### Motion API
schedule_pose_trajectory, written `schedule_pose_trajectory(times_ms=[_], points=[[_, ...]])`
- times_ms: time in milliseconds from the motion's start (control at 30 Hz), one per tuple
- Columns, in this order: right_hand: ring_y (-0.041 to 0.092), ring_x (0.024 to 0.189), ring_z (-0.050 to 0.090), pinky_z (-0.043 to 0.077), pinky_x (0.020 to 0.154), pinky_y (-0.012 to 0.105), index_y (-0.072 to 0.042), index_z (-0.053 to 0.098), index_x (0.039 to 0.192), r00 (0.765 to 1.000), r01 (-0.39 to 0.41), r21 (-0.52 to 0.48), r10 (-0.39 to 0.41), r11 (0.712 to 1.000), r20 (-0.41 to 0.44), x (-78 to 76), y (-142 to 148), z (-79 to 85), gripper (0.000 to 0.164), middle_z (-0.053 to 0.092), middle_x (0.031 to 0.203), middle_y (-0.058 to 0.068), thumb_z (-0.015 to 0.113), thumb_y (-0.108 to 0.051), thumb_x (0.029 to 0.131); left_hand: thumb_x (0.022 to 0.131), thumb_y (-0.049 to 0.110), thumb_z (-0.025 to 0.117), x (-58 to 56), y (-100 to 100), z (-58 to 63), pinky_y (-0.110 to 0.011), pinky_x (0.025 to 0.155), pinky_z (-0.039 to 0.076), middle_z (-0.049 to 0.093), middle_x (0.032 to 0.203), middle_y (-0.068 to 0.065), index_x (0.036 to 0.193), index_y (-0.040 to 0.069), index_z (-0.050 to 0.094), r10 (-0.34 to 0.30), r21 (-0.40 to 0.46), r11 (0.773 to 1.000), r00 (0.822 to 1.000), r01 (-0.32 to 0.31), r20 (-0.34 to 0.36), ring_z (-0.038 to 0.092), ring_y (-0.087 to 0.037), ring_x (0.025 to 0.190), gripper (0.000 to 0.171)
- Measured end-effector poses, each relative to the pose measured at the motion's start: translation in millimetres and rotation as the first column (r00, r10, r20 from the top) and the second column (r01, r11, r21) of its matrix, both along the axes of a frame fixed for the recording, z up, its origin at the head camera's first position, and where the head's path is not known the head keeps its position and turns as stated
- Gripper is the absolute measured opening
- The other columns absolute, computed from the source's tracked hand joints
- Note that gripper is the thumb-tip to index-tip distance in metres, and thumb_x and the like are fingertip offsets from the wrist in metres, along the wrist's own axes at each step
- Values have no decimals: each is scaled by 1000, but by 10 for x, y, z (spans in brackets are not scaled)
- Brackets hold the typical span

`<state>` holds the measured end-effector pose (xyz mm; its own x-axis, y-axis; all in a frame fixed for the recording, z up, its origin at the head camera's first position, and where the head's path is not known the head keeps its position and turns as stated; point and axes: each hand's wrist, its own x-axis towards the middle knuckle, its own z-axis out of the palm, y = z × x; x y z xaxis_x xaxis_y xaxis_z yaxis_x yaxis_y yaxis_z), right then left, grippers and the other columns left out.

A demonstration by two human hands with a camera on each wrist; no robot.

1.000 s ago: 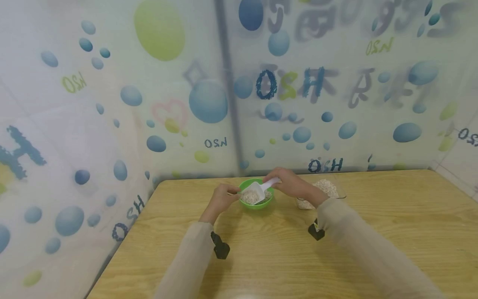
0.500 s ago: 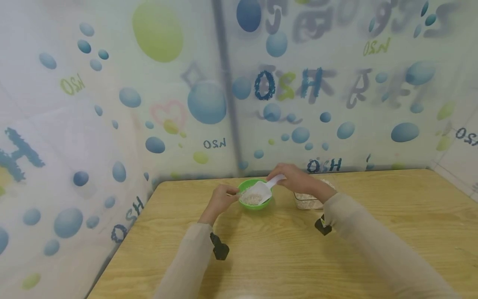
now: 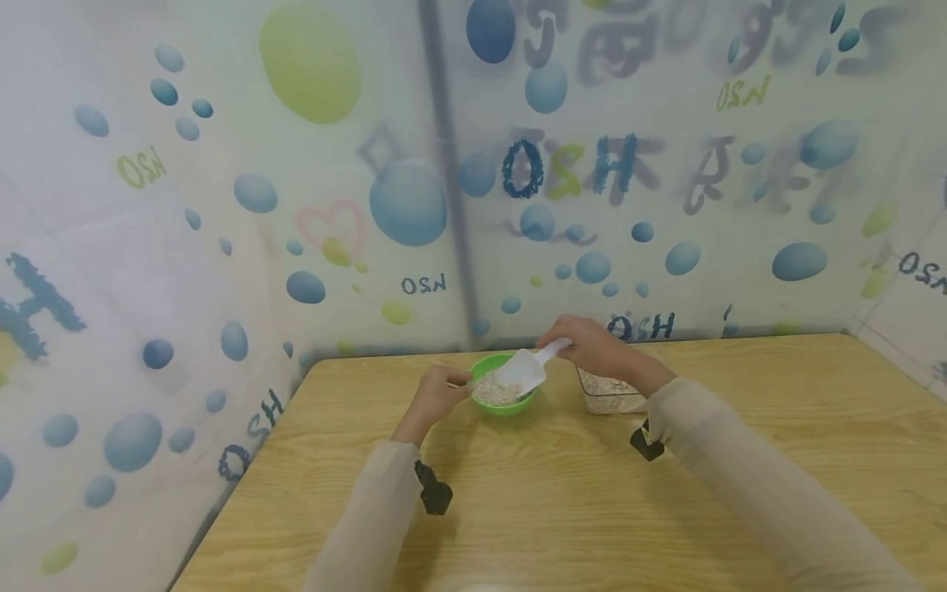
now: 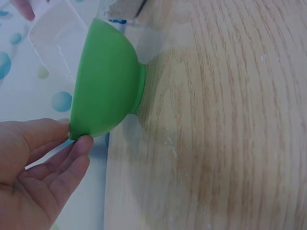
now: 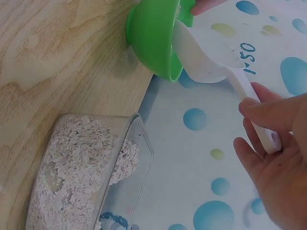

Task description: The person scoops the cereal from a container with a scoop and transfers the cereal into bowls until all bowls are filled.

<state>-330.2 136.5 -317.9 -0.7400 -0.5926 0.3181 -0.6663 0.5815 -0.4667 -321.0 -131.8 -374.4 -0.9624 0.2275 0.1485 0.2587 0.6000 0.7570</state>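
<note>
Left hand (image 3: pixel 436 393): reached forward, forearm angled in toward the middle. Thumb and fingers pinch the rim of a green bowl (image 4: pixel 108 79) at the side nearest this hand; the remaining fingers bend loosely below.

Right hand (image 3: pixel 592 347): higher than the left, arm reaching in from the right, wrist bent so the hand points toward the left one. It grasps the handle of a white scoop (image 5: pixel 201 52), thumb laid along the handle, fingers curled beneath. Handle slopes down from the right hand to the scoop's head, which is tilted, lip in over the bowl's mouth.

Bowl sits upright on the wood-grain table (image 3: pixel 533 493), between the two hands, just beside the left fingertips. Pale oat flakes (image 3: pixel 497 390) lie in it, heaped toward the left hand.

Clear rectangular container (image 3: pixel 612 403), holding more flakes, stands under the right wrist, partly hidden by that arm in the head view.

Light long sleeves on both arms; a black wrist device below each cuff. Beyond both hands, a pale backdrop (image 3: pixel 473 271) printed with blue and green bubbles and mirrored "H2O" lettering.
</note>
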Motion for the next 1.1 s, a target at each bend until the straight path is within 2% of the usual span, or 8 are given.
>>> schedule_pose_trajectory(times_ms=[367,633,933,1100], points=[[28,93,56,48,81,44,2,66,105,998,35,-23,-36,999,-48,11,87,65,25,60,98,10,59,9,83,87,5,60,25,40,84,-40,77,51,62,107,-21,107,-9,63,25,-31,999,999,-24,28,59,-33,95,24],[28,94,56,48,82,44,2,66,106,993,60,-46,-64,997,-98,15,196,64,26,61,99,11,62,9,81,87,5,59,22,95,143,-39,78,51,63,106,-20,108,-9,63,26,-3,1000,1000,-26,-7,59,-31,96,24],[31,97,54,47,79,46,2,63,111,992,105,-36,-107,994,-67,100,436,179,27,60,104,14,58,7,85,89,9,59,92,352,263,-35,77,51,62,109,-19,109,-8,62,-22,28,999,1000,22,15,59,-30,96,27],[37,109,48,45,82,49,4,60,115,987,155,-27,-155,988,-27,140,598,215,28,57,114,20,55,4,88,89,9,59,105,534,288,-35,78,51,61,109,-18,110,-6,62,-74,31,997,997,73,12,59,-30,96,27]])
